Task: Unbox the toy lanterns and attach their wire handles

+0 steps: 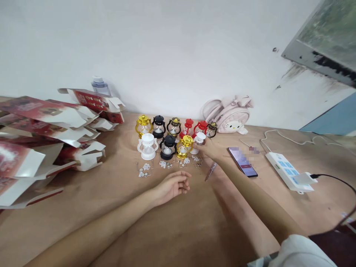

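Observation:
My left hand (pixel 174 188) hovers low over the table's middle, palm turned inward, with loosely bent fingers and nothing in them. Reaching further out, my right hand (pixel 205 150) is at the right end of the front row, its fingers closed at a small white lantern (pixel 199 138) and partly hard to make out. Left of it in that row stand a gold lantern (pixel 184 147), a black lantern (pixel 168 147) and another white lantern (pixel 148 147). Small bent wire handles with little cards and button cells (pixel 145 169) lie in front of them.
Behind stands a row of gold, black, bronze and red lanterns (pixel 158 127). Opened red-and-white cartons (pixel 50 122) are heaped at left, near a bottle (pixel 100 86). Toward the right are a pink bag (pixel 232 115), a pen (pixel 210 171), a phone (pixel 242 161) and a power strip (pixel 289 171).

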Demonstrator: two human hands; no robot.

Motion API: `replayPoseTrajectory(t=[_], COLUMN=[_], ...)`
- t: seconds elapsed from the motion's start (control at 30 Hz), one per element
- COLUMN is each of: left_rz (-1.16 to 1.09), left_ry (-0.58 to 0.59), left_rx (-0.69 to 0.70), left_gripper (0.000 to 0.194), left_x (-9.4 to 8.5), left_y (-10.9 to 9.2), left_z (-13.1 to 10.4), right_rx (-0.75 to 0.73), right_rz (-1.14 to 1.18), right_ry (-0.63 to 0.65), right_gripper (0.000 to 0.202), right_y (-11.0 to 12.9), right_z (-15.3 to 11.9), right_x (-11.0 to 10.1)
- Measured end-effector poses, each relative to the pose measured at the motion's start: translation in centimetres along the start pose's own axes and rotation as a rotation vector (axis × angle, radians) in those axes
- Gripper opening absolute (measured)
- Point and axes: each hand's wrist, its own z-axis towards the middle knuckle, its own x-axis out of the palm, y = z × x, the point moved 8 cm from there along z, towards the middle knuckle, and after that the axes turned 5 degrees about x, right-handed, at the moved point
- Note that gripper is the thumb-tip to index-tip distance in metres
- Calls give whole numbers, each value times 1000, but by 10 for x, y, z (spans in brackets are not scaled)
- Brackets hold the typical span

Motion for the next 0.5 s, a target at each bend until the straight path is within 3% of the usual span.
replayPoseTrajectory(t=[0.13,0.23,0.33,0.5], left_rz=[0,7,24,114], left_ry=[-7,-8,-14,-74], left_rx=[-5,-8,0,122], left_gripper=[28,30,30,24], left_x=[-1,-2,-2,-1], left_y=[0,-1,-2,-11], left_z=[0,1,0,-3], right_rx=[12,16,-15,-106], right_rz=[44,100,-10,-199], right_ry=[12,-98,-214,-39], right_gripper=[76,77,57,23], right_y=[-4,-7,-4,14], right_z=[-12,-29,-55,-89], right_x=[-5,-23,-38,-16])
